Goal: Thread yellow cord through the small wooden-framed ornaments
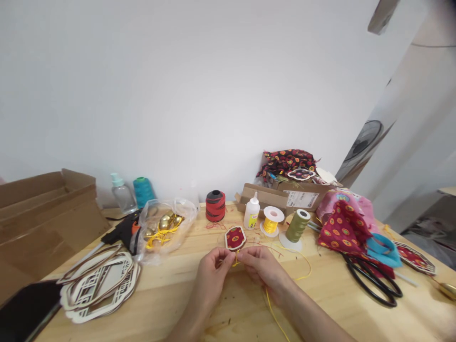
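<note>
Left hand [216, 270] and right hand [262, 270] pinched yellow cord [309, 270] beside the red ornament [235, 238], short of the bench's [167, 297] far edge; apparent knotting next required tension.

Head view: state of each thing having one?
Left hand, pinching at yellow cord
Right hand, likewise pinching
Yellow cord, trailing loosely
Red ornament, fabric side showing
White nozzle bottle, upright
Red thread spool, upright
Yellow cord spool, upright
Green thread spool, upright
Teal thread spool, upright
Pump bottle, upright
Plastic bag, crumpled, gold baubles inside
Left cardboard box, open
Fan, spin unclear
</note>
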The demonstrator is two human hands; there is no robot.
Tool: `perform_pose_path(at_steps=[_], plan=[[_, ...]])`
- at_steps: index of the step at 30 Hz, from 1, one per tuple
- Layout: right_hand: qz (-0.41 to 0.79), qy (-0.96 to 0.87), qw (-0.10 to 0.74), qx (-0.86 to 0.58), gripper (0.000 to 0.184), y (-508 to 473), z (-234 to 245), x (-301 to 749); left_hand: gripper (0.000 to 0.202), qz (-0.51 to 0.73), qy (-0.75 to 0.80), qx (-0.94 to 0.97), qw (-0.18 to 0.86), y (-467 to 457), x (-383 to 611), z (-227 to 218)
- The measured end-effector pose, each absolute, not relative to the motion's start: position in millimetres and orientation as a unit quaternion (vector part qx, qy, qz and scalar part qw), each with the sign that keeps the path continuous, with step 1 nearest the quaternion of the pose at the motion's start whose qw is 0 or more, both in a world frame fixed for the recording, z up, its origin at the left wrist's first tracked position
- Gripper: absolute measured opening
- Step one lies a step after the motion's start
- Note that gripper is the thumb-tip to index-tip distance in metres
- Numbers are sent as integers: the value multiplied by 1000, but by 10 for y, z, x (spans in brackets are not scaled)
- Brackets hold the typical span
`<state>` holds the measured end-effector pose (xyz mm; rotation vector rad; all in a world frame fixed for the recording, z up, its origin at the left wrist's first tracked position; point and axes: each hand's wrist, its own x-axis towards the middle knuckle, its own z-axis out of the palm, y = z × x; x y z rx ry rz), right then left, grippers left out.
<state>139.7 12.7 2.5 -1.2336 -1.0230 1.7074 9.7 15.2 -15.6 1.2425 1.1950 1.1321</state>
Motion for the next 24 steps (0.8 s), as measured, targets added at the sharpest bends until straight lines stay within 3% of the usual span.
perform_pose_path(at_steps=[7,24], plan=[[667,-409,383,-490,21,117,50,1381,19,478,478,511,531,136,117,-134],[641,-462,374,-486,32,118,-22,1401,17,436,473,517,564,180,72,-207]])
